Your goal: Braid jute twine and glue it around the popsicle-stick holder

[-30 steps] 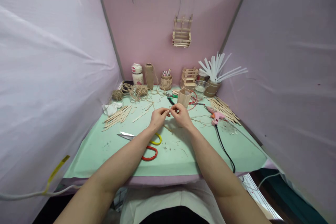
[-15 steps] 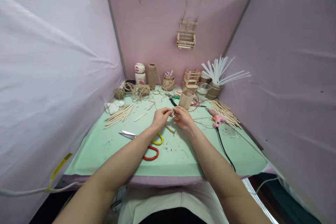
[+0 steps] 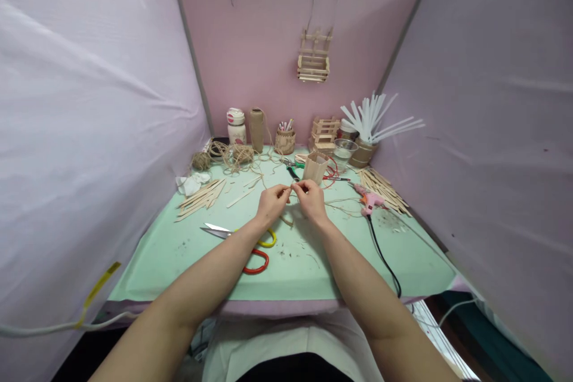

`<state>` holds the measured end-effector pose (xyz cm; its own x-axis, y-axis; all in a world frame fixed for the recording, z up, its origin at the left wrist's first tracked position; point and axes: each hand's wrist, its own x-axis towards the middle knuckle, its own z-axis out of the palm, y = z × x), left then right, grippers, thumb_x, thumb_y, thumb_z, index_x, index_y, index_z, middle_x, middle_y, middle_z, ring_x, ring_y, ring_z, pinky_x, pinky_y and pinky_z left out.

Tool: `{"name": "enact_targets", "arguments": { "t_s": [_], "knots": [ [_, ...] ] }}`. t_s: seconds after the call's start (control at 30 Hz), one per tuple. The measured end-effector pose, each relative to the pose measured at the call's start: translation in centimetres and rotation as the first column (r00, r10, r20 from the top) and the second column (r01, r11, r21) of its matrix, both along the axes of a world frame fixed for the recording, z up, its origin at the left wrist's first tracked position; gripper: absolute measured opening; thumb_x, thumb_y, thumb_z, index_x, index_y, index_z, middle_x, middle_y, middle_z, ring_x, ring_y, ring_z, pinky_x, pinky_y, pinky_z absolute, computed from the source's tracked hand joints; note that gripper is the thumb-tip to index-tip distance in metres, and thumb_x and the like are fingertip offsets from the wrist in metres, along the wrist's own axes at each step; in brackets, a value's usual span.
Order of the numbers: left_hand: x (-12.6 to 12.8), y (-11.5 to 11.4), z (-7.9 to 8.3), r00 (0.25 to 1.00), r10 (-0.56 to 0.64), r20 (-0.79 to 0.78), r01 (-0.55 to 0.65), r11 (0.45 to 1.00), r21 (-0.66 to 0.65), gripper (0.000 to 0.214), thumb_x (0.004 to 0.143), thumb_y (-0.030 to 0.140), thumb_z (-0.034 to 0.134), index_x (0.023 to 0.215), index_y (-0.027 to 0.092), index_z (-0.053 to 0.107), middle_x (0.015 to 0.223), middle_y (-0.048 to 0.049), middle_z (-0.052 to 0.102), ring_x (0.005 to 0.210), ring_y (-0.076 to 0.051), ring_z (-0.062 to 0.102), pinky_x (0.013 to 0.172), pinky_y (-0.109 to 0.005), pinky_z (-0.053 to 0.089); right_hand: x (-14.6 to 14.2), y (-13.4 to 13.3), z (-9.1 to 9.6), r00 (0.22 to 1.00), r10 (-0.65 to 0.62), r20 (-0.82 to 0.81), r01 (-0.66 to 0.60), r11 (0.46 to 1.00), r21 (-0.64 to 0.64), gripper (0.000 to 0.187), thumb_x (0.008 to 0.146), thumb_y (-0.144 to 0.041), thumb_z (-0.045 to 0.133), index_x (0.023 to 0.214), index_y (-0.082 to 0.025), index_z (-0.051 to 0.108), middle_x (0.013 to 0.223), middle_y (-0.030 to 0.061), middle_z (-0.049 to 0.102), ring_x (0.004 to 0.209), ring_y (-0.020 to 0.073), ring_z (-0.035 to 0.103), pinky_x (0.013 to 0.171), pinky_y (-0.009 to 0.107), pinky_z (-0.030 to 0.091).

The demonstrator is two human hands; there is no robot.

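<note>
My left hand [image 3: 273,203] and my right hand [image 3: 311,200] meet above the middle of the table, fingertips almost touching. Both are closed in a pinch on thin jute twine, mostly hidden by the fingers. Loose strands of twine [image 3: 342,208] trail out to the right of my right hand. Just behind the hands stands a small cup of upright wooden sticks [image 3: 316,167]. A short piece of twisted twine [image 3: 286,222] lies below them. Scissors with one red and one yellow handle [image 3: 256,262] lie partly under my left forearm.
A pink glue gun [image 3: 370,200] with a black cord lies at right, beside piled wooden sticks [image 3: 385,191]. More sticks [image 3: 201,198] lie at left. Tangled twine [image 3: 230,156], a jar [image 3: 236,126], a clear bowl [image 3: 344,149] and white glue sticks [image 3: 369,119] line the back.
The fingers of my right hand have turned and drawn in closer over the twine, with the hand slightly more upright. The whole view has shifted a little; the table objects stay in place.
</note>
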<state>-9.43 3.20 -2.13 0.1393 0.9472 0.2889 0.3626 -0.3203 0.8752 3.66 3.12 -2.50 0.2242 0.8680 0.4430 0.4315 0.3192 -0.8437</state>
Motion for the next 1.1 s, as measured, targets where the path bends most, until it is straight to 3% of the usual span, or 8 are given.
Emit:
{"name": "enact_targets", "arguments": {
  "t_s": [0.17,0.4,0.6,0.77,0.93,1.1],
  "knots": [
    [0.1,-0.1,0.1,0.999,0.026,0.047,-0.026,1.000,0.008,0.026,0.078,0.036,0.052,0.073,0.017,0.068,0.061,-0.0005,0.063,0.059,-0.012,0.054,0.059,-0.023,0.039,0.1,0.2,-0.2,0.999,0.025,-0.047,-0.029,0.996,-0.090,0.029,0.073,-0.046,0.059,0.065,-0.018,0.063,0.065,0.0029,0.062,0.063,0.0161,0.053,0.063,0.028,0.040],
    [0.0,0.3,-0.2,0.990,-0.006,0.137,0.008,1.000,-0.019,0.025,0.076,0.038,0.054,0.069,0.016,0.066,0.062,-0.0007,0.063,0.062,-0.014,0.055,0.061,-0.024,0.041,-0.1,0.0,0.4,0.931,0.128,-0.342,-0.212,0.952,-0.222,0.031,0.068,-0.047,0.061,0.072,-0.017,0.064,0.063,0.0001,0.058,0.053,0.0111,0.043,0.048,0.024,0.033],
    [0.3,0.5,-0.1,0.950,0.019,0.312,0.018,0.993,-0.117,0.021,0.068,0.035,0.063,0.073,0.015,0.066,0.073,-0.0037,0.067,0.071,-0.015,0.059,0.071,-0.027,0.045,0.0,0.3,0.1,0.954,0.139,-0.265,-0.193,0.962,-0.191,0.028,0.069,-0.045,0.059,0.069,-0.017,0.062,0.061,0.0001,0.056,0.055,0.0118,0.043,0.050,0.023,0.035],
    [0.3,1.0,-0.5,0.907,0.064,0.416,0.044,0.968,-0.245,0.024,0.064,0.036,0.067,0.073,0.015,0.064,0.071,-0.0017,0.062,0.065,-0.011,0.052,0.057,-0.022,0.039,-0.1,0.2,0.2,0.941,0.155,-0.299,-0.224,0.952,-0.209,0.029,0.069,-0.045,0.059,0.072,-0.017,0.063,0.061,-0.0007,0.055,0.055,0.0111,0.042,0.050,0.023,0.035],
    [0.2,1.3,-0.8,0.824,0.065,0.564,0.163,0.924,-0.345,0.027,0.058,0.036,0.072,0.074,0.016,0.063,0.070,0.0003,0.058,0.060,-0.007,0.046,0.049,-0.018,0.032,-0.2,-0.4,0.7,0.893,0.181,-0.411,-0.312,0.908,-0.279,0.028,0.067,-0.044,0.061,0.072,-0.017,0.062,0.056,-0.0034,0.049,0.050,0.0089,0.036,0.045,0.022,0.030],
    [0.0,1.2,-0.4,0.739,-0.041,0.672,0.373,0.856,-0.358,0.028,0.055,0.034,0.077,0.072,0.015,0.064,0.064,0.0005,0.051,0.058,-0.007,0.044,0.047,-0.017,0.030,-0.1,-0.4,0.6,0.883,0.203,-0.424,-0.357,0.876,-0.324,0.025,0.068,-0.042,0.060,0.066,-0.018,0.057,0.051,-0.0058,0.043,0.044,0.0068,0.029,0.042,0.021,0.024]
  ]
}}
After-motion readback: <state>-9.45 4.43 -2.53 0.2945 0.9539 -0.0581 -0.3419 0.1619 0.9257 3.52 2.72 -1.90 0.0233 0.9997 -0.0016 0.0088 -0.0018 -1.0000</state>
